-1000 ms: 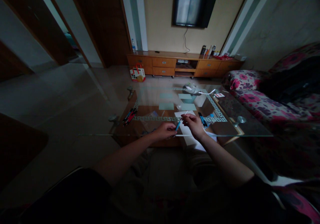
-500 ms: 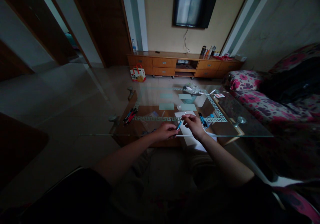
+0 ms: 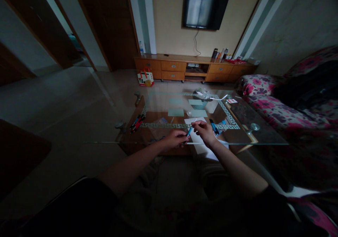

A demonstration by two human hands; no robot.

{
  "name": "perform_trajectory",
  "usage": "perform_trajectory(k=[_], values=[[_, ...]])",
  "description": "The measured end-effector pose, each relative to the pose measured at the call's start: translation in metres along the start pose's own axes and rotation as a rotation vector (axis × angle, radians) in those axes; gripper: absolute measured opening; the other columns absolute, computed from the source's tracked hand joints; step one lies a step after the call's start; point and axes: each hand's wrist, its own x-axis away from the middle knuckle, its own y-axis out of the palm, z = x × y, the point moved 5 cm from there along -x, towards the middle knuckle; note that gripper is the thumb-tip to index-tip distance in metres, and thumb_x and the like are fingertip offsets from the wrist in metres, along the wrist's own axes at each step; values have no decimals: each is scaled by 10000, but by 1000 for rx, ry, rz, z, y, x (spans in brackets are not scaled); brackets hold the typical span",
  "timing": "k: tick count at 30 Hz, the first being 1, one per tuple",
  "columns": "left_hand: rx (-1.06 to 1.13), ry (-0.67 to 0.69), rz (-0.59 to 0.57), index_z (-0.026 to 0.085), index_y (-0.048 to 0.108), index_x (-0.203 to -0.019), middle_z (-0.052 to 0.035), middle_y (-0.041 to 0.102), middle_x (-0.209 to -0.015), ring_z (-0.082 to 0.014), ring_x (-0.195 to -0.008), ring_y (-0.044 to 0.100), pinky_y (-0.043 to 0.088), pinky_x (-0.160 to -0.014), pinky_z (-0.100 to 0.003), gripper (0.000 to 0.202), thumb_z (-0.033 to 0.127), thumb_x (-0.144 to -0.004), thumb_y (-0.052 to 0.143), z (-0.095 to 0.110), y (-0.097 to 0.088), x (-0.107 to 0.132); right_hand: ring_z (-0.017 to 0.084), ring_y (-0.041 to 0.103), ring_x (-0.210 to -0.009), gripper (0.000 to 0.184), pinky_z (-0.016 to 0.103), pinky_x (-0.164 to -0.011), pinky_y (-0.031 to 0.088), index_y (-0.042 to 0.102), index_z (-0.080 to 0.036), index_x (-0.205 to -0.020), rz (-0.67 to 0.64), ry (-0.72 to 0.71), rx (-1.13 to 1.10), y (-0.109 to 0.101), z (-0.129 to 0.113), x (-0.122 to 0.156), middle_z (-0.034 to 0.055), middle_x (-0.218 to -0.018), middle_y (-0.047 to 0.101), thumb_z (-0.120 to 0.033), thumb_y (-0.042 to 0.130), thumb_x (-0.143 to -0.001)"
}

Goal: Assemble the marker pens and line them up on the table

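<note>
My left hand [image 3: 177,139] is closed around the lower part of a blue pen [image 3: 189,131], which tilts up to the right above the near edge of the glass table. At its upper end, the fingertips of my right hand [image 3: 203,130] are pinched together. A thin pale stick [image 3: 195,120], perhaps a pen refill, shows just above those fingertips; the fingers hide most of it. Beneath my hands lie white paper sheets [image 3: 200,141]. Several blue-and-black pens [image 3: 213,126] rest to the right, and a bunch of red and black pens [image 3: 137,123] lies to the left.
The glass table [image 3: 158,105] has a patterned border and a lower wooden shelf. Toward its far side are a basket with plastic bags [image 3: 202,95], a white strip [image 3: 220,98] and a red-and-white card [image 3: 232,101]. A flowered sofa [image 3: 264,92] stands to the right.
My right fingertips have come slightly down and closer to the pen's upper end. My left hand stays almost in place, still around the pen.
</note>
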Motion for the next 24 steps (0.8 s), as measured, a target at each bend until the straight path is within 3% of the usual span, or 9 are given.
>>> perform_trajectory(k=[7, 24], values=[[-14, 35, 4, 104, 693, -975, -65, 679, -810, -115, -632, 623, 483, -590, -227, 376, 426, -784, 717, -7, -4, -5, 118, 501, -573, 452, 241, -516, 369, 625, -176, -788, 5, -13, 27, 1, -5, 2, -11, -635, 583, -591, 763, -676], [8, 56, -13, 91, 705, -925, -78, 683, -800, -138, -690, 652, 529, -669, -262, 374, 422, -756, 748, -2, 0, -2, 118, 491, -563, 432, 247, -512, 360, 647, -177, -806, -2, -7, 22, 1, -4, 3, -14, -629, 582, -570, 775, -679]])
